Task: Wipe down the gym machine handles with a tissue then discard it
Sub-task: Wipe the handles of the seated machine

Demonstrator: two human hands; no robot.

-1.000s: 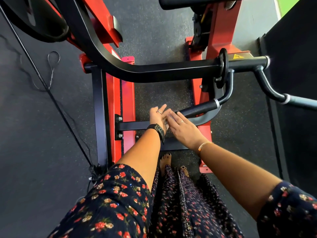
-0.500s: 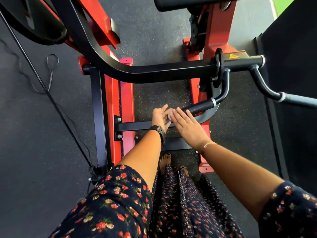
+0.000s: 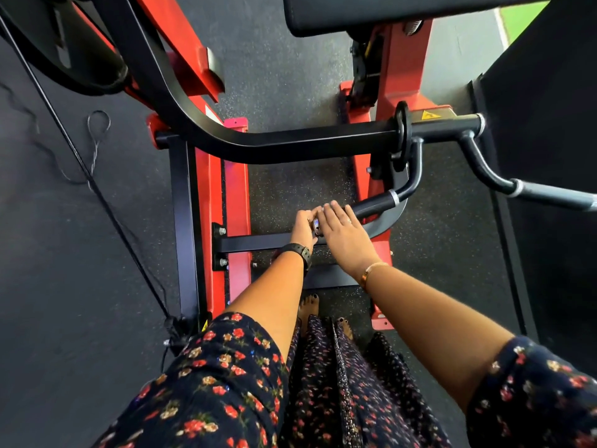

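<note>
A: Your left hand (image 3: 303, 228) and right hand (image 3: 343, 234) meet at the near end of the lower handle (image 3: 374, 204). The left is curled at the handle's tip, though whether it truly grips the bar I cannot tell. The right lies nearly flat, fingers straight and together, palm down over the grip, clasping nothing that I can see.

B: And the tissue?

A: Hidden, if you have it. There is a small pale glint between your two hands, too small to name. I judge the tissue sits under your right palm, pressed on the handle.

B: Which way does the handle run from you?

A: Its long axis goes from your fingertips forward and to your right, rising to the silver collar (image 3: 393, 197) where it bends up into the black crossbar (image 3: 307, 145). So a wipe should travel along that line, away from you. Your right hand is already on that side and nearer the uncovered stretch.

B: The other handle?

A: The second handle (image 3: 549, 194) is well apart, far to your right, lying almost crosswise. Neither hand is near it.
</note>
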